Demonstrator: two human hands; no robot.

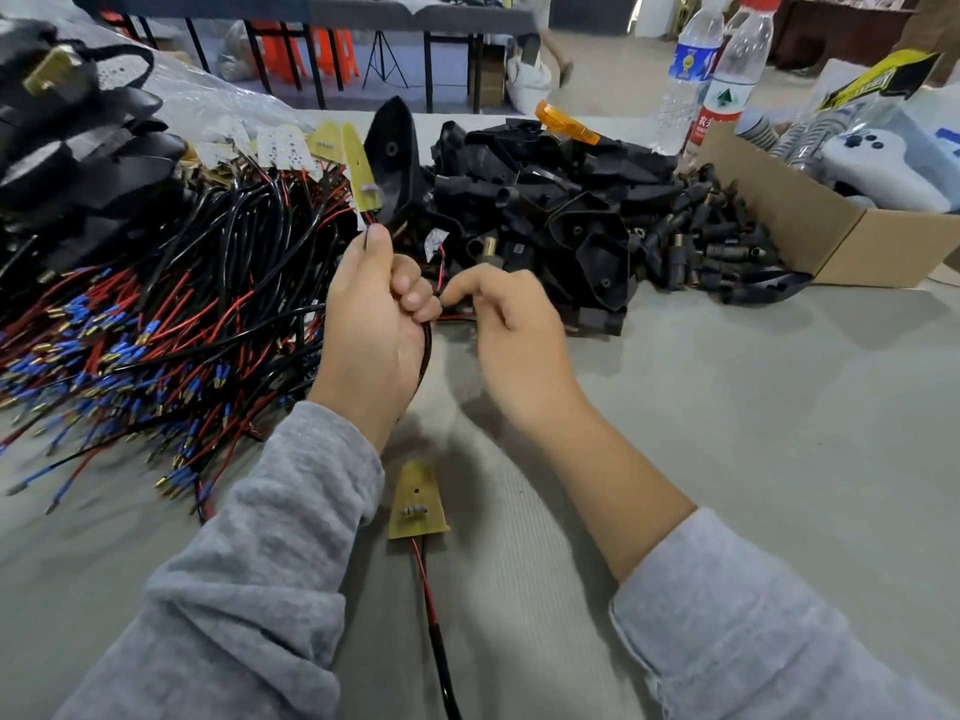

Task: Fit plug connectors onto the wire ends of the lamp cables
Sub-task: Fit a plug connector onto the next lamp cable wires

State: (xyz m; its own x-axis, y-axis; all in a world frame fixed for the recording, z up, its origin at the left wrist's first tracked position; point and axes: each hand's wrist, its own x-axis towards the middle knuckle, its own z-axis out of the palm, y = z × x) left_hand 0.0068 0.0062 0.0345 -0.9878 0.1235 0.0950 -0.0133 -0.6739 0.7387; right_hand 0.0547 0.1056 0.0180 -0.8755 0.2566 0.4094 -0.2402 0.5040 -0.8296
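The person's left hand (371, 324) is curled into a fist around a thin black lamp cable with red and black wires (427, 345), thumb up against the wires, so that a black plastic lamp housing (392, 163) and a yellow pointed circuit board (359, 171) stand up above the fist. The right hand (511, 335), just right of the left hand, has its fingers bent, and its fingertips (452, 293) pinch the wire ends beside the left knuckles; whether a plug connector sits there cannot be told. Left of the left hand lies a large heap of red and black cables with blue-sleeved brass terminals (156, 324). Behind the hands sits a pile of black plastic housings (545, 200), and further right a heap of small black plug connectors (711, 236) against a brown cardboard box (831, 241). Near the person's gray sleeves, below the left hand, another yellow circuit board with a red and black lead (417, 504) lies flat on the gray table (753, 433). Two clear plastic water bottles (711, 70) stand far behind the box.
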